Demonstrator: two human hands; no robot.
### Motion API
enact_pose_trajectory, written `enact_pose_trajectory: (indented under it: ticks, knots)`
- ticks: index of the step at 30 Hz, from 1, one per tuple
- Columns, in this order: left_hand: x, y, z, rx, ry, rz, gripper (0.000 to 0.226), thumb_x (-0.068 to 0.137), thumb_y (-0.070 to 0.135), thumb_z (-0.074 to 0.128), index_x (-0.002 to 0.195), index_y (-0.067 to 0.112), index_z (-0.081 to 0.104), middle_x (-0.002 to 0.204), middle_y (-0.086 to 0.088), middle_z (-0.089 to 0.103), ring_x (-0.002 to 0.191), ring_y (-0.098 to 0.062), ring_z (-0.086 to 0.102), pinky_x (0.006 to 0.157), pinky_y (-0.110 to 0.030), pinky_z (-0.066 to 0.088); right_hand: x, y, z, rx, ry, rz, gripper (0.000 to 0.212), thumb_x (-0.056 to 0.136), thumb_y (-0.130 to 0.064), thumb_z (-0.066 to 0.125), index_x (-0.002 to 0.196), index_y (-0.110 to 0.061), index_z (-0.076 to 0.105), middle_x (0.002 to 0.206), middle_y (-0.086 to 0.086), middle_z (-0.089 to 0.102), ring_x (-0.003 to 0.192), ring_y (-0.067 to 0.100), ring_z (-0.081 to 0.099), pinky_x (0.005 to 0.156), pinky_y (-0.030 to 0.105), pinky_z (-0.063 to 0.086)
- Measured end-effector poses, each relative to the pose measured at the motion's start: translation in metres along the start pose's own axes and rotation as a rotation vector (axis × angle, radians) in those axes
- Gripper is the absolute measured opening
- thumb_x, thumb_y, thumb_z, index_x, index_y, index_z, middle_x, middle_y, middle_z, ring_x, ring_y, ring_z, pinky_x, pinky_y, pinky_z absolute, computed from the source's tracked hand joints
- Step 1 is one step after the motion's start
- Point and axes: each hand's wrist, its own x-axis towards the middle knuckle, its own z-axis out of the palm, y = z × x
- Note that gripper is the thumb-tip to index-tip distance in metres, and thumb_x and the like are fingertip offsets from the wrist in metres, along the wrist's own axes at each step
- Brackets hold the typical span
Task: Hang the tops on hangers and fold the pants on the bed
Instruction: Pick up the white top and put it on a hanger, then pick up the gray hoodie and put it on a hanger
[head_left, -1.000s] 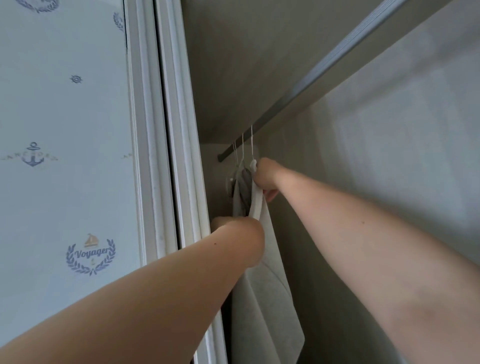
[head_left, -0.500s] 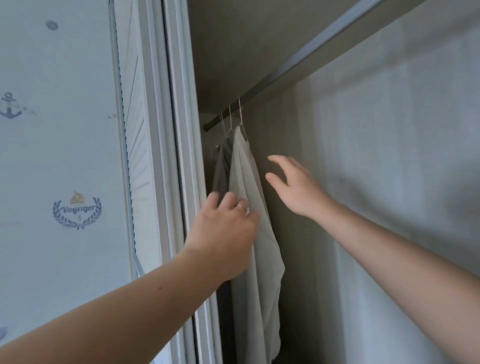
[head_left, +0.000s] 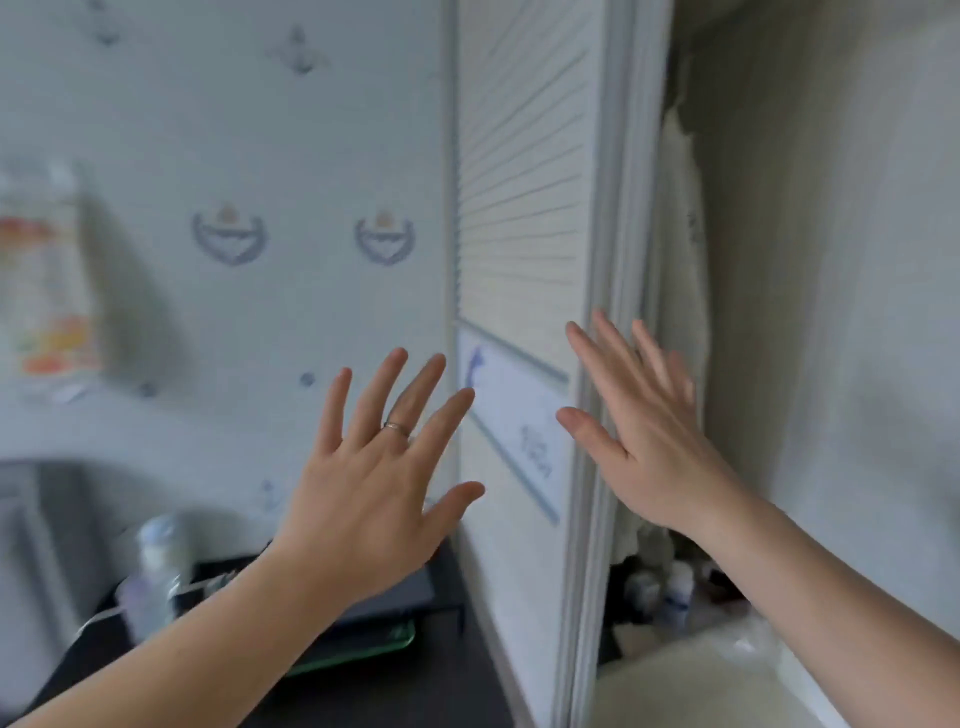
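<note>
A pale top (head_left: 681, 249) hangs inside the wardrobe, just right of the door frame, its upper end out of sharp view. My left hand (head_left: 374, 467) is spread wide in front of the wall, fingers straight, a ring on one finger, holding nothing. My right hand (head_left: 641, 431) is also spread, fingers straight, in front of the wardrobe door edge and below the hanging top, apart from it. No hanger, rail, pants or bed shows clearly in this blurred view.
The white louvred wardrobe door (head_left: 519, 218) stands between my hands. Wallpaper with blue emblems (head_left: 228, 236) fills the left. A dark desk (head_left: 363, 670) at lower left carries a clear bottle (head_left: 156, 566) and flat items. Small bottles (head_left: 670, 592) sit on the wardrobe floor.
Both hands have let go of the hung top and drawn back out of the wardrobe, fingers now spread. The view has swung down and to the left.
</note>
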Motion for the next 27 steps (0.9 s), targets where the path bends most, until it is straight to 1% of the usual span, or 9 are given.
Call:
enact_pose_trajectory:
  ticks: [5,9,12,14,16,19,21,24,27]
  knots:
    - [-0.160,-0.057,-0.038,0.036,-0.210,-0.325,0.078,0.093,0.074,0.021,0.159,0.031,0.023,0.169,0.000,0.008,0.155,-0.027,-0.007,0.122,-0.058,0.002,-0.044,-0.133,0.060,0.193,-0.205,-0.175,0.068,0.090,-0.073,0.012,0.152,-0.055,-0.011,0.166,-0.020,-0.011,0.149,0.004,-0.024,0.122,0.046,-0.008]
    - [-0.292,-0.089,-0.082,0.096,-0.343,-0.587,0.080,0.090,0.076,0.021,0.159,0.034,0.019,0.169,0.002,0.006,0.155,-0.025,-0.010,0.123,-0.057,0.000,-0.084,-0.246,0.113,0.369,-0.372,-0.369,0.071,0.087,-0.082,0.004,0.152,-0.055,-0.006,0.167,-0.020,-0.006,0.150,0.003,-0.020,0.123,0.043,-0.009]
    - [-0.385,-0.100,-0.120,0.140,-0.396,-0.780,0.080,0.090,0.076,0.022,0.159,0.034,0.022,0.168,0.003,0.010,0.155,-0.025,-0.005,0.123,-0.057,0.003,-0.114,-0.328,0.150,0.482,-0.502,-0.506,0.069,0.089,-0.079,0.012,0.152,-0.056,-0.004,0.166,-0.022,-0.005,0.148,0.000,-0.019,0.121,0.042,-0.009]
    - [-0.442,-0.100,-0.143,0.177,-0.440,-0.920,0.082,0.090,0.079,0.017,0.159,0.036,0.018,0.169,0.004,0.005,0.155,-0.023,-0.010,0.123,-0.055,-0.002,-0.137,-0.380,0.172,0.552,-0.590,-0.601,0.066,0.089,-0.075,0.017,0.149,-0.061,-0.006,0.163,-0.029,-0.008,0.148,-0.002,-0.020,0.121,0.042,-0.009]
    - [-0.496,-0.098,-0.164,0.213,-0.465,-1.070,0.083,0.087,0.081,0.012,0.159,0.039,0.010,0.168,0.006,-0.003,0.152,-0.019,-0.021,0.123,-0.052,-0.009,-0.162,-0.430,0.192,0.622,-0.678,-0.688,0.063,0.089,-0.075,0.019,0.146,-0.065,-0.007,0.159,-0.036,-0.012,0.148,-0.004,-0.020,0.122,0.043,-0.009]
    - [-0.570,-0.089,-0.190,0.254,-0.493,-1.299,0.084,0.082,0.084,0.002,0.156,0.046,-0.006,0.164,0.015,-0.022,0.144,-0.011,-0.038,0.120,-0.045,-0.019,-0.197,-0.500,0.213,0.713,-0.815,-0.784,0.064,0.086,-0.078,0.019,0.144,-0.068,-0.003,0.158,-0.038,-0.009,0.148,-0.007,-0.018,0.122,0.041,-0.010]
    - [-0.613,-0.081,-0.205,0.264,-0.497,-1.456,0.083,0.080,0.085,0.000,0.153,0.050,-0.011,0.162,0.018,-0.026,0.143,-0.008,-0.040,0.119,-0.042,-0.021,-0.217,-0.543,0.225,0.750,-0.882,-0.847,0.062,0.084,-0.079,0.018,0.141,-0.071,-0.003,0.155,-0.043,-0.010,0.148,-0.007,-0.017,0.122,0.038,-0.008]
    - [-0.666,-0.079,-0.224,0.272,-0.458,-1.662,0.083,0.077,0.086,0.003,0.152,0.053,-0.010,0.162,0.022,-0.022,0.145,-0.007,-0.035,0.119,-0.042,-0.018,-0.246,-0.603,0.242,0.791,-0.978,-0.945,0.061,0.080,-0.085,0.013,0.136,-0.075,-0.009,0.152,-0.045,-0.014,0.148,-0.005,-0.018,0.121,0.037,-0.007]
    - [-0.713,-0.089,-0.237,0.263,-0.437,-1.791,0.085,0.077,0.088,0.004,0.153,0.052,-0.007,0.160,0.025,-0.023,0.144,-0.004,-0.034,0.121,-0.044,-0.014,-0.270,-0.661,0.261,0.773,-1.067,-1.031,0.061,0.079,-0.088,0.008,0.134,-0.074,-0.013,0.148,-0.046,-0.021,0.147,-0.005,-0.020,0.121,0.035,-0.009]
